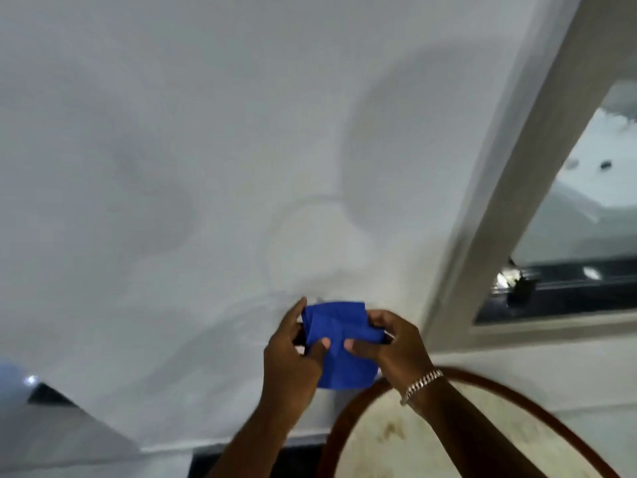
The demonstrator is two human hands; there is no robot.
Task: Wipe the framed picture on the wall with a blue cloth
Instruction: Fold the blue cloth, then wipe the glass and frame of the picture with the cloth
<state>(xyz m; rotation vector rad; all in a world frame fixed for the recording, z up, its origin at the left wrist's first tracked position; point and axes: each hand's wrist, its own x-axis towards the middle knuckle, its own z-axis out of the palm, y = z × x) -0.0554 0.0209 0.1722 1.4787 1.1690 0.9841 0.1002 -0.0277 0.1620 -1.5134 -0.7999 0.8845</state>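
Hands, left (293,353) and right (386,343), both pinch a folded blue cloth (341,343) before the white wall (172,167).

A white wall (172,150) fills most of the view. Low on the right is a round table (396,439) with a dark brown rim.

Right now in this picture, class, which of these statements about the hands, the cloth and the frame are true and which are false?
1. Both hands hold the blue cloth. True: left hand and right hand grip it.
2. The cloth is pressed on the framed picture. False: it is held left of the frame, before the white wall.
3. The right wrist wears a bracelet. True.
4. The cloth is red. False: it is blue.
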